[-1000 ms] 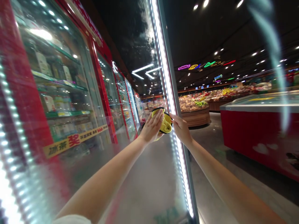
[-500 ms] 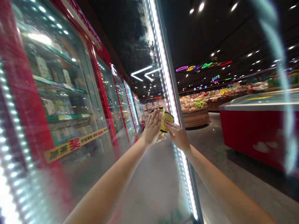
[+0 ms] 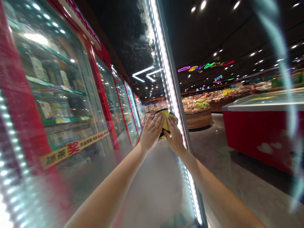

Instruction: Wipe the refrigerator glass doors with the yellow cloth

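Note:
A yellow cloth with dark edging (image 3: 167,121) lies bunched against the fogged glass door (image 3: 152,177), close to its lit edge. My left hand (image 3: 152,130) presses on the cloth's left part, fingers stretched out flat and thumb apart. On the right side of the cloth, my right hand (image 3: 175,134) has its fingers on top and its thumb lower down, gripping the fabric. Both arms reach straight forward, and part of the cloth is hidden under the fingers.
A bright LED strip (image 3: 169,79) runs down the door's edge. Red-framed drink coolers (image 3: 99,91) line the left. To the right are a red chest freezer (image 3: 256,136) and a round wooden produce stand (image 3: 199,118). A blurred pale streak (image 3: 286,79) crosses the far right.
My right hand has shifted slightly left and turned more upright over the cloth. My left hand has moved a little left, its fingers spread wider. The cloth stays near the same spot.

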A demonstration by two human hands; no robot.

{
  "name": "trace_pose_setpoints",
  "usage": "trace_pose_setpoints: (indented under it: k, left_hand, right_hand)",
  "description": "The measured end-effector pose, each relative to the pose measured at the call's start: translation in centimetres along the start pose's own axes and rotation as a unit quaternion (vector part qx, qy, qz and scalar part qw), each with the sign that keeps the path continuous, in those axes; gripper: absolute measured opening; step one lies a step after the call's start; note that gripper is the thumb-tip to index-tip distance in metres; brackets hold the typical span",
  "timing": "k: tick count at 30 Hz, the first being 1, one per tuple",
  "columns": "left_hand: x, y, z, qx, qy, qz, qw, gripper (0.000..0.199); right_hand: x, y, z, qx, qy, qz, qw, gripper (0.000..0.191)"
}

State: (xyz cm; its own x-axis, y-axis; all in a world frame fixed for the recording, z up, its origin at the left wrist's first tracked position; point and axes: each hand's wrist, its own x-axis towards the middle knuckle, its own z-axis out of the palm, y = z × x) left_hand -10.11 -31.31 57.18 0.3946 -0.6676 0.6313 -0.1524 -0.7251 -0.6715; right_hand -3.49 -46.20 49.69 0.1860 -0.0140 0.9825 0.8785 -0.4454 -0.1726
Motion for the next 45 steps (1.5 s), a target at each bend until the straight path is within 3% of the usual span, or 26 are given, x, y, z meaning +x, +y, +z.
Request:
trace_pose_setpoints:
  k: [4,6,8,11,14,17,19,21,23,26,29,32,36,38,40,43,45]
  left_hand:
    - [-5.3,2.6,1.7,0.032,-0.008,0.034,0.999,0.082]
    - [-5.8,3.7,2.5,0.040,-0.026,0.068,0.997,0.076]
    - [-4.6,3.9,2.7,0.041,-0.040,0.076,0.995,0.070]
    - [-2.2,2.5,2.0,0.037,-0.036,0.039,0.998,0.066]
    - [-3.0,1.7,1.4,0.033,-0.020,-0.003,0.999,0.066]
    - [-6.8,2.9,2.1,0.038,-0.013,-0.014,0.999,0.066]
    - [-8.8,4.2,3.0,0.036,-0.024,0.024,0.999,0.067]
    - [-9.0,5.2,3.7,0.032,-0.044,0.064,0.996,0.070]
    - [-7.7,5.3,3.8,0.027,-0.059,0.075,0.995,0.073]
    - [-5.3,4.2,2.8,0.022,-0.057,0.037,0.997,0.076]
    - [-6.1,3.0,1.6,0.023,-0.044,-0.036,0.998,0.076]
    - [-9.7,3.1,1.3,0.031,-0.054,-0.056,0.997,0.072]
    - [-12.2,4.4,1.7,0.032,-0.077,0.019,0.996,0.068]
    - [-11.5,4.4,1.4,0.025,-0.084,0.033,0.996,0.071]
    - [-10.4,3.7,0.7,0.020,-0.074,0.005,0.997,0.074]
    - [-9.8,1.9,-0.7,0.023,-0.027,-0.081,0.996,0.080]
    - [-10.6,0.7,-1.5,0.030,0.003,-0.127,0.991,0.082]
  right_hand:
    - [-5.9,0.6,0.0,-0.028,-0.054,-0.036,0.998,0.076]
    - [-7.6,1.3,-0.6,-0.029,-0.064,-0.029,0.997,0.078]
    - [-7.0,1.8,-0.9,-0.024,-0.054,-0.005,0.998,0.078]
    - [-3.3,1.4,-0.5,-0.018,-0.024,0.026,0.999,0.081]
    - [-1.4,0.2,0.5,-0.029,-0.029,0.007,0.999,0.079]
    - [-4.6,-0.1,0.8,-0.053,-0.085,-0.033,0.994,0.078]
    - [-7.8,0.7,0.5,-0.063,-0.114,-0.049,0.990,0.084]
    - [-9.6,1.8,0.0,-0.070,-0.113,-0.054,0.990,0.085]
    - [-9.1,2.6,-0.4,-0.074,-0.096,-0.048,0.991,0.082]
    - [-5.6,2.1,0.2,-0.075,-0.052,-0.028,0.995,0.080]
    - [-3.9,0.0,1.7,-0.084,-0.023,-0.010,0.996,0.079]
    - [-6.6,-0.9,2.4,-0.091,-0.076,-0.055,0.991,0.080]
    - [-10.4,1.3,1.0,-0.118,-0.116,-0.114,0.980,0.072]
    - [-9.5,2.4,0.2,-0.148,-0.090,-0.098,0.980,0.066]
    - [-6.8,2.3,0.0,-0.187,-0.046,-0.069,0.979,0.065]
    - [-2.5,-0.3,1.5,-0.219,0.005,-0.049,0.974,0.063]
    - [-1.5,-2.7,2.8,-0.214,0.023,-0.058,0.975,0.063]
